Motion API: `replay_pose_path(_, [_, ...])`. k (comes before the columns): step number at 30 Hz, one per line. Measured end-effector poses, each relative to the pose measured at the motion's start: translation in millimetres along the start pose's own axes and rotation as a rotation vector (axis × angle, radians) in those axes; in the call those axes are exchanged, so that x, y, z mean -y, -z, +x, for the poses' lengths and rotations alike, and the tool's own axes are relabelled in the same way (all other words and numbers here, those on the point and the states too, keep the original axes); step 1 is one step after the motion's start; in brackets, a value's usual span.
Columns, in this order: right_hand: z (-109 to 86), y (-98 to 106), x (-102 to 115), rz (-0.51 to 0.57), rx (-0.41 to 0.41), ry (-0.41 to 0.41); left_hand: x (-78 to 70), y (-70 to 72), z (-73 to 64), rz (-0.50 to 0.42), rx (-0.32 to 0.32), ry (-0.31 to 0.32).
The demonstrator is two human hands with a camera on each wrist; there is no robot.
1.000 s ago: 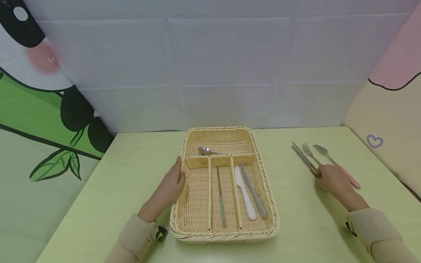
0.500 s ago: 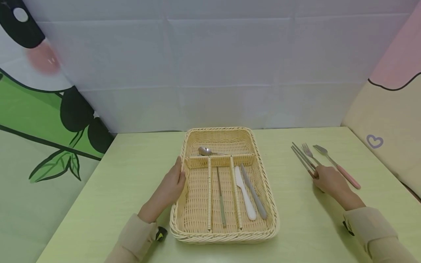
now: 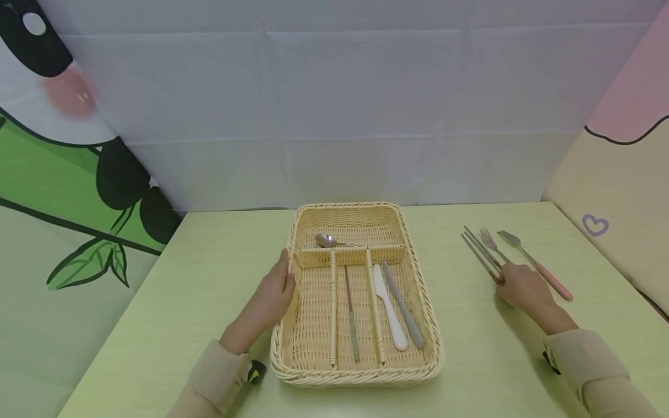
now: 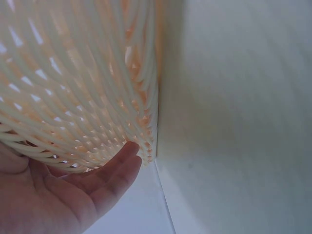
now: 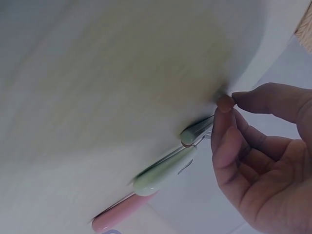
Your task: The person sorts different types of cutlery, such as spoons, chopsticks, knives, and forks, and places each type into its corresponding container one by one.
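Observation:
In the head view, my left hand holds the left side of a wicker basket. Its fingers lie along the outer wall in the left wrist view, with the thumb at the rim. My right hand pinches the brown end of a chopstick between thumb and forefinger, just above the table. Beside it lies another chopstick with a greenish end. A fork with a green handle and a pink-handled utensil lie further right; the hand hides part of the fork in the head view.
The basket's back compartment holds a spoon. A thin green-handled utensil lies in the front middle compartment. To its right are a white-handled knife and a grey-handled knife. A wall stands behind the table.
My right hand has moved slightly left and away from the pink-handled utensil, with the pinched chopstick spreading apart from the other. My left hand and the basket have stayed put.

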State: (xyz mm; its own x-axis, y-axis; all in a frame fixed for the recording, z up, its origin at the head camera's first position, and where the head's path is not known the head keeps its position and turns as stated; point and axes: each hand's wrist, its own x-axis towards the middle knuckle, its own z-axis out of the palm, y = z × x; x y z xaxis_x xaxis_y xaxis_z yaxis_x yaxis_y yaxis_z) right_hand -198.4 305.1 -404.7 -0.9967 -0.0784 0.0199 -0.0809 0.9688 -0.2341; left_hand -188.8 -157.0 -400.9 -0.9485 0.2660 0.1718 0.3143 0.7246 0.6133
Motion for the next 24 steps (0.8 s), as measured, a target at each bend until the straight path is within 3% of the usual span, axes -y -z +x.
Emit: replay_pose_path(24, [-8.2,6,23,0.049,-0.031,0.024,-1.9,2.1,-0.4,-0.006,0.017,0.014])
